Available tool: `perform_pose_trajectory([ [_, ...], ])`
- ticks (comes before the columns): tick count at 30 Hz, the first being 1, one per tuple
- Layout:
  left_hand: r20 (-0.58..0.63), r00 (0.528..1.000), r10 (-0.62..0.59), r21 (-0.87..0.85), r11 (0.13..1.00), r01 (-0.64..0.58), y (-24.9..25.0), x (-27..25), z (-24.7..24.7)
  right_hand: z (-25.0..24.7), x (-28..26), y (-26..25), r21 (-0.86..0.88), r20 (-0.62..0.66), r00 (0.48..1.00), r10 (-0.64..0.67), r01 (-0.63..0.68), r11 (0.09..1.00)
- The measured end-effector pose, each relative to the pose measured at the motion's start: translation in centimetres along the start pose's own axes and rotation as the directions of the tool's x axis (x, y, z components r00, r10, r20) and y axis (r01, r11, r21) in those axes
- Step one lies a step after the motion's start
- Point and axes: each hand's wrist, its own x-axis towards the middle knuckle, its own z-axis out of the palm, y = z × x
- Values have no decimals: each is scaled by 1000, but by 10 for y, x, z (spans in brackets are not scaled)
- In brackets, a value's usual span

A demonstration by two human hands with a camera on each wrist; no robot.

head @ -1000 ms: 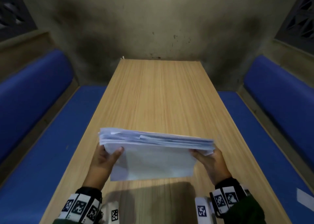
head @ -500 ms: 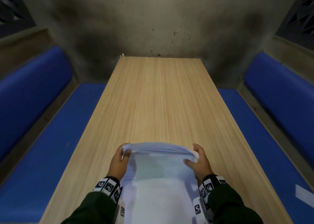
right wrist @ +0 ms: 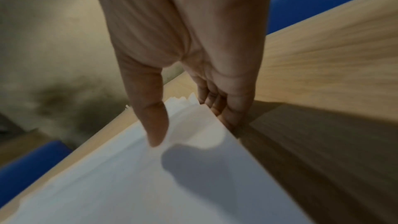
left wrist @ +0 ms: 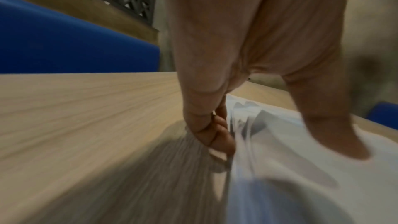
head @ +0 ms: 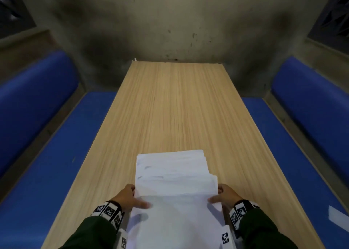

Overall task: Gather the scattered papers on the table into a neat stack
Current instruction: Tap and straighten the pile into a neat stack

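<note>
- Gripping the stack of papers (head: 173,175) by its side edges: my left hand (head: 127,196) pinches the left edge with the thumb on top and fingers (left wrist: 217,135) curled beneath, my right hand (head: 225,195) does the same on the right edge.
- Stack lies on the near end of the wooden table (head: 175,107), sheets fanned unevenly at the far right corner.
- Blue benches (head: 37,116) run along both table sides, stained wall (head: 170,22) at the far end.
- White scrap (head: 338,215) lies on the right bench seat.
- Tabletop beyond the stack is bare wood.
</note>
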Motion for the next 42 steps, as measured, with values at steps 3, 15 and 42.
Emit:
perform_pose_trajectory([
  [3, -74, 997, -19, 97, 995, 26, -3, 3, 5, 1, 2, -3, -172, -10, 1000, 2, -3, 985],
  [15, -272, 962, 30, -72, 996, -51, -9, -3, 38, 20, -31, -16, -84, -42, 990, -131, 128, 988],
  [42, -588, 713, 383, -301, 715, -631, 54, -37, -3, 15, -51, -62, 255, -359, 777, -517, 614, 747],
])
